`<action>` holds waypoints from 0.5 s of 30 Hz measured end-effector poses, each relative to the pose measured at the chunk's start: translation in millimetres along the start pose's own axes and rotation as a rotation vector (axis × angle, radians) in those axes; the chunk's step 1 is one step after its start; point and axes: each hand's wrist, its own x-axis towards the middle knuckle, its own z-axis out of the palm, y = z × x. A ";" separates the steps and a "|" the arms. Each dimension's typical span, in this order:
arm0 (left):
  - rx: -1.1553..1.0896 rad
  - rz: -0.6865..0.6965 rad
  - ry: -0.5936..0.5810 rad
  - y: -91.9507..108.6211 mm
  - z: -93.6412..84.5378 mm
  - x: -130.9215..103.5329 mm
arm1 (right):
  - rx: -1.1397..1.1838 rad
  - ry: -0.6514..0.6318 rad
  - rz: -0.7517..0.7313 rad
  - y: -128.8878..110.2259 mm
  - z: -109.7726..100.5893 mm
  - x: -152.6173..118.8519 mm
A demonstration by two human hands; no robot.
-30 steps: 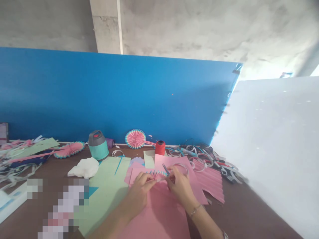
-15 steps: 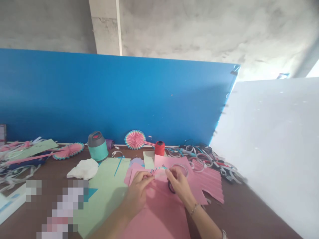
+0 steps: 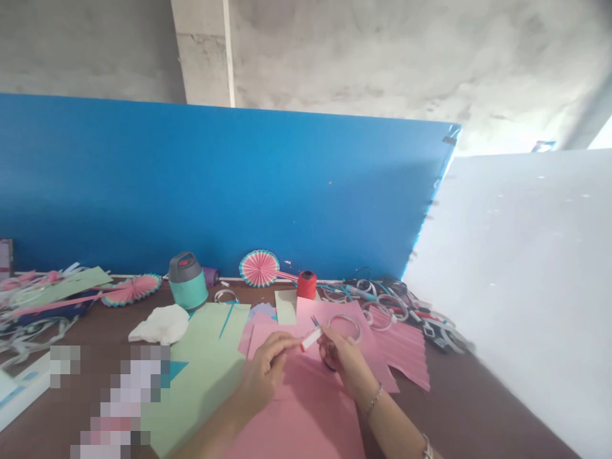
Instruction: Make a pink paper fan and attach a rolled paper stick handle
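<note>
Lower middle, the right hand pinches a white strip; I can't tell the left hand's grip. Point the scissors away from it.

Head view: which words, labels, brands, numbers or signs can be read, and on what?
None can be read.
White strip in the right hand: no lettering discernible.
Flask: no lettering discernible.
Boxy thing at the left edge: too small and blurred to tell.
Pixelated area, lower left: unreadable.
</note>
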 end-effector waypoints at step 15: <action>-0.249 -0.172 0.103 -3.2 -9.4 -0.6 | -0.204 -0.072 -0.157 -9.0 3.7 -4.0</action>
